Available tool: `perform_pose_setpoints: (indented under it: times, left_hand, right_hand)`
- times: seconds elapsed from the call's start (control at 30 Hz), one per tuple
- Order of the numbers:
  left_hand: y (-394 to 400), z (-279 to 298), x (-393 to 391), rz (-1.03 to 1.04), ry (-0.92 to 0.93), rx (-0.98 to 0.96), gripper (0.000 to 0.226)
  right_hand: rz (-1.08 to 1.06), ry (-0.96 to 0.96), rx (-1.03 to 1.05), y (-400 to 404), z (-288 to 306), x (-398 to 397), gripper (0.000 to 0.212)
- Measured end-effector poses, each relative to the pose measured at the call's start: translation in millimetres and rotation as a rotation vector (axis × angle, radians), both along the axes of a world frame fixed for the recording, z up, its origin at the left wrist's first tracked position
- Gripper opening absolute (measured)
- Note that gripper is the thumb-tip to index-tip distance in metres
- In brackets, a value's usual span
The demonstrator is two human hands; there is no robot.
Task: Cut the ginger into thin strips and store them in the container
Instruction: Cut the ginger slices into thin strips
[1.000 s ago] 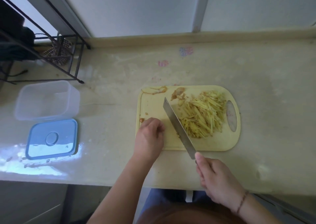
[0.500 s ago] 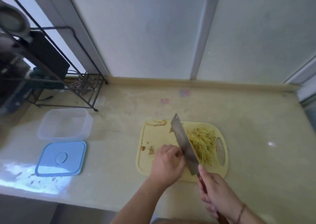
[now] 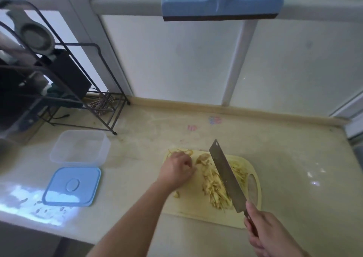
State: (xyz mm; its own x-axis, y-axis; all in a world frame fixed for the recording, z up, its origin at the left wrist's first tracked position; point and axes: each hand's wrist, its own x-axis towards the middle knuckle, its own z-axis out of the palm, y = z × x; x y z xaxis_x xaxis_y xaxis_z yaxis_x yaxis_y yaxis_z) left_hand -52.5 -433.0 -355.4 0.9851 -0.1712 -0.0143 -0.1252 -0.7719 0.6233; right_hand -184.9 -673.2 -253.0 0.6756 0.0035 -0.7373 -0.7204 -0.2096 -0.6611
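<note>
A pile of thin pale ginger strips lies on the yellow cutting board. A few brown peel scraps sit at the board's far edge. My right hand grips the handle of a cleaver; its blade is lifted and slants over the strips. My left hand hovers over the board's far left corner with curled fingers; what lies under them is hidden. The clear plastic container stands open on the counter to the left, apart from both hands.
The container's blue lid lies flat in front of the container. A black wire rack with kitchen items fills the far left corner. A blue squeegee hangs on the window behind. The counter's front edge runs just below the board.
The view has tilted up toward the window. My left hand moved from beside the blade to the board's far left corner. The cleaver shifted right, over the strips.
</note>
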Motion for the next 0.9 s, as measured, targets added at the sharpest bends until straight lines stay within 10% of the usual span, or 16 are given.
perform_pose_setpoints:
  times: [0.2, 0.63, 0.9]
  left_hand:
    - [34.1, -8.0, 38.3, 0.057, 0.078, 0.300, 0.037]
    - [30.6, 3.6, 42.8, 0.108, 0.120, 0.194, 0.018]
    - [34.2, 50.8, 16.5, -0.364, 0.559, 0.130, 0.022]
  right_hand:
    - [-0.023, 0.043, 0.006, -0.9, -2.0, -0.4, 0.054]
    - [0.003, 0.035, -0.032, 6.8, -5.4, -3.2, 0.052]
    - [-0.020, 0.061, -0.019, 2.6, -5.0, -9.6, 0.060]
